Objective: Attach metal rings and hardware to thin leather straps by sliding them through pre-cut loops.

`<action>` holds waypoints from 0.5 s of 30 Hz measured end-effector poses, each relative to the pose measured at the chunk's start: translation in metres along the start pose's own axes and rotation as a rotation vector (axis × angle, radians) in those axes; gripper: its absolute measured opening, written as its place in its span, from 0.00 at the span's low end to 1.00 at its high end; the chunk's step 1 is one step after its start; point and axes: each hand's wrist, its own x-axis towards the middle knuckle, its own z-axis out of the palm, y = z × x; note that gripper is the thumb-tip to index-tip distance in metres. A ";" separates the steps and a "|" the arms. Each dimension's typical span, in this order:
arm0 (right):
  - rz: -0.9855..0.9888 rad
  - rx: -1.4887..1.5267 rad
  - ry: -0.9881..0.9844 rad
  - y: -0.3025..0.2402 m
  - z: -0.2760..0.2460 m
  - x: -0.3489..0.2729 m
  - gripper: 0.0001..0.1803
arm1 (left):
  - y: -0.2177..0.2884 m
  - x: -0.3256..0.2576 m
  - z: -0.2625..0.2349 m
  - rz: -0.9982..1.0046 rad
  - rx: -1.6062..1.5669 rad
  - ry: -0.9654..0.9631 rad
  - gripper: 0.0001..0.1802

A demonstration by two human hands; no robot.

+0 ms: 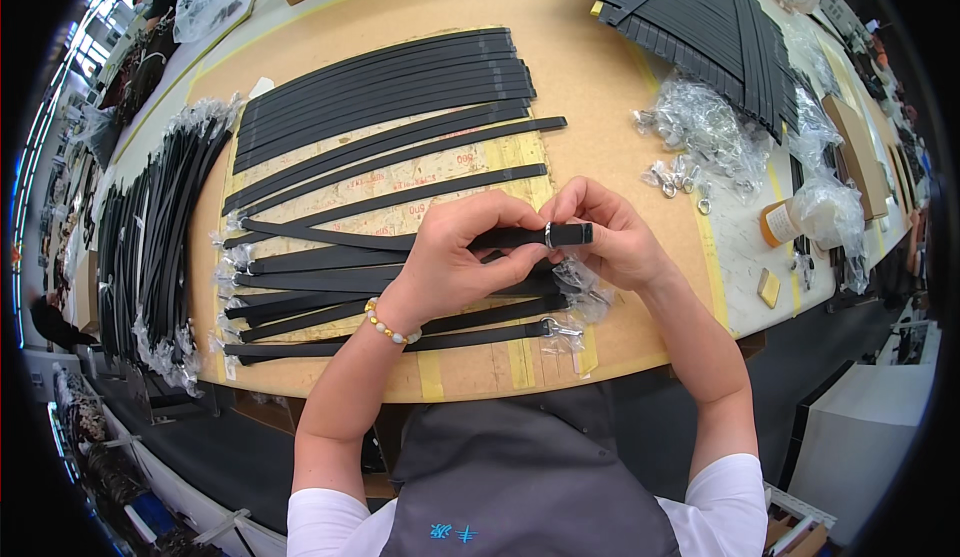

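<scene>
Both hands are at the end of a black strap (572, 234) above the middle of the table. My left hand (462, 247), with a beaded bracelet at the wrist, pinches the strap between thumb and fingers. At the strap's end my right hand (612, 240) closes its fingertips around a silver metal loop (548, 236) that encircles it. Under the hands, several black straps (330, 282) lie loosely across one another, with plastic-wrapped metal hardware (562, 335) at their ends. Beyond them, more straps (390, 87) are laid flat side by side in a neat row.
A bundle of straps (165, 227) hangs over the table's left side. A big stack of straps (690, 32) fills the far right. Metal clasps (680, 175) and plastic bags (705, 127) lie below it, near an orange-labelled jar (780, 223) and a yellow block (768, 288).
</scene>
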 end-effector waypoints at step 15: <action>0.178 -0.093 0.053 -0.011 0.015 -0.006 0.14 | 0.007 -0.005 0.001 0.086 0.119 0.038 0.13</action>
